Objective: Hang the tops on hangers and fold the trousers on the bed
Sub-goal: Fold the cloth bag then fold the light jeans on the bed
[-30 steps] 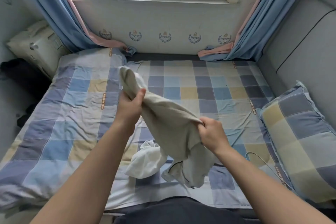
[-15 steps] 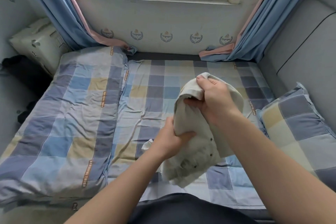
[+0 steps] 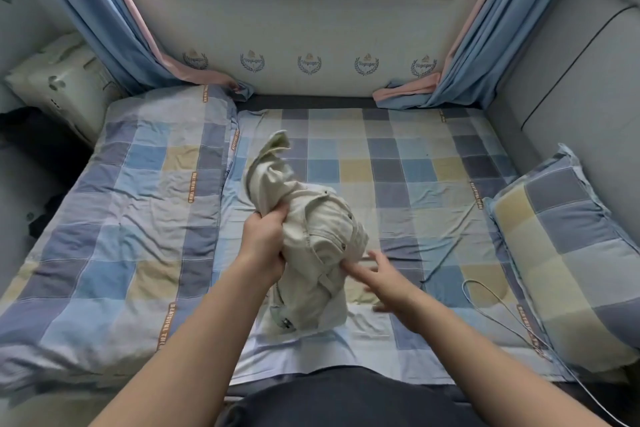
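Tightly, left hand (image 3: 263, 246) grips trousers (image 3: 322, 218), right hand (image 3: 384, 282) splayed

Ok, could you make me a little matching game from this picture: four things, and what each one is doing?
Things:
1 left hand
2 right hand
3 checked pillow
4 white cable

States:
A looped on the checked sheet
B grips the beige garment
C fingers spread, gripping nothing
D lies by the grey padded wall

Pairs: 1-B, 2-C, 3-D, 4-A.
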{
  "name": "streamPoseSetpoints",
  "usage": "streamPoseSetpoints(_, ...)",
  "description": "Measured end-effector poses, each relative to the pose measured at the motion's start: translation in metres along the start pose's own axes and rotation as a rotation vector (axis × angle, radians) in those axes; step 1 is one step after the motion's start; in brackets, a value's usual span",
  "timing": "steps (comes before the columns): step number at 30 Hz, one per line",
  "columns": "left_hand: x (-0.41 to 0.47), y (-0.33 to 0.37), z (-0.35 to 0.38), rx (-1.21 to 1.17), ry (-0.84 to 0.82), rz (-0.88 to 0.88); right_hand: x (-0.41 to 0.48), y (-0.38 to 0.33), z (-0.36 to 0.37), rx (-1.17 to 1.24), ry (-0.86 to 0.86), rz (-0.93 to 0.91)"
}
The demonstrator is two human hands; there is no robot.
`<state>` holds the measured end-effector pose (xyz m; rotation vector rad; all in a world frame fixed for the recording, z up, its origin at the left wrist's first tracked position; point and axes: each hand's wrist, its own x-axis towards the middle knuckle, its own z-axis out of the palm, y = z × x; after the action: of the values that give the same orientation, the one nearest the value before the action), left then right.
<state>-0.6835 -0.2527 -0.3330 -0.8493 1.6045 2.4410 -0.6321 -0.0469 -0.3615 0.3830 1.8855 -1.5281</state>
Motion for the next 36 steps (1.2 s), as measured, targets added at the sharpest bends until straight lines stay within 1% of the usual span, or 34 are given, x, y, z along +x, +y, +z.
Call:
streamPoseSetpoints(1, -0.001, -0.001, 0.000, -0.051, 0.015, -0.027, 0.001, 0.003, 0.005, 0.113, -0.039, 0.051)
streamPoseSetpoints(2, -0.003, -0.001, 0.001, -0.087, 0.033, -0.057, 0.003, 0.002, 0.008, 0.222, -0.081, 0.041)
streamPoseSetpoints(5, -0.002, -0.006, -0.003, -0.165, 0.050, -0.145, 0.006, -0.012, 0.012, 0.460, -0.107, -0.108)
streamPoseSetpoints(8, 0.001, -0.013, -0.014, -0.154, 0.066, -0.211, 0.010, -0.033, 0.003, 0.538, -0.034, -0.205)
streamPoseSetpoints(10, 0.000, -0.019, -0.022, -0.069, 0.028, -0.273, 0.011, -0.045, -0.010, 0.491, 0.016, -0.263)
streamPoseSetpoints(11, -0.003, -0.021, -0.027, 0.026, -0.015, -0.316, 0.011, -0.051, -0.017, 0.422, 0.046, -0.300)
streamPoseSetpoints(12, -0.006, -0.024, -0.033, 0.209, -0.074, -0.360, 0.010, -0.056, -0.024, 0.317, 0.078, -0.340)
streamPoseSetpoints(13, -0.008, -0.026, -0.040, 0.469, -0.152, -0.393, 0.010, -0.061, -0.030, 0.171, 0.106, -0.387)
streamPoseSetpoints(14, -0.010, -0.027, -0.047, 0.754, -0.217, -0.392, 0.009, -0.067, -0.035, -0.004, 0.128, -0.440)
streamPoseSetpoints(15, -0.010, -0.027, -0.051, 0.978, -0.248, -0.352, 0.008, -0.072, -0.038, -0.182, 0.144, -0.497)
streamPoseSetpoints(16, -0.008, -0.026, -0.052, 1.078, -0.233, -0.276, 0.007, -0.077, -0.038, -0.343, 0.152, -0.556)
streamPoseSetpoints(17, -0.007, -0.022, -0.049, 1.060, -0.191, -0.179, 0.006, -0.080, -0.035, -0.478, 0.142, -0.601)
streamPoseSetpoints(18, -0.008, -0.016, -0.045, 0.961, -0.152, -0.098, 0.003, -0.081, -0.030, -0.579, 0.117, -0.647)
streamPoseSetpoints(19, -0.010, -0.008, -0.038, 0.824, -0.145, -0.075, -0.001, -0.081, -0.022, -0.651, 0.077, -0.702)
streamPoseSetpoints(20, -0.011, 0.000, -0.031, 0.692, -0.179, -0.122, -0.005, -0.080, -0.014, -0.689, 0.022, -0.749)
streamPoseSetpoints(21, -0.013, 0.008, -0.024, 0.594, -0.236, -0.207, -0.009, -0.077, -0.007, -0.713, -0.032, -0.768)
streamPoseSetpoints(22, -0.013, 0.013, -0.020, 0.563, -0.292, -0.290, -0.011, -0.074, -0.001, -0.742, -0.081, -0.767)
streamPoseSetpoints(24, -0.011, 0.018, -0.015, 0.680, -0.398, -0.389, -0.013, -0.067, 0.006, -0.817, -0.142, -0.773)
streamPoseSetpoints(27, -0.008, 0.018, -0.005, 0.923, -0.529, -0.471, -0.012, -0.054, 0.012, -0.892, -0.202, -0.769)
streamPoseSetpoints(28, -0.007, 0.017, -0.001, 0.986, -0.538, -0.472, -0.011, -0.049, 0.013, -0.904, -0.210, -0.767)
streamPoseSetpoints(30, -0.003, 0.011, 0.004, 1.083, -0.501, -0.430, -0.010, -0.040, 0.012, -0.898, -0.211, -0.764)
streamPoseSetpoints(31, 0.000, 0.006, 0.005, 1.080, -0.469, -0.395, -0.011, -0.037, 0.010, -0.883, -0.200, -0.764)
streamPoseSetpoints(33, 0.003, -0.001, 0.005, 1.000, -0.413, -0.336, -0.012, -0.030, 0.003, -0.827, -0.143, -0.761)
streamPoseSetpoints(36, -0.002, -0.006, 0.004, 0.855, -0.336, -0.265, -0.011, -0.018, -0.006, -0.690, -0.001, -0.672)
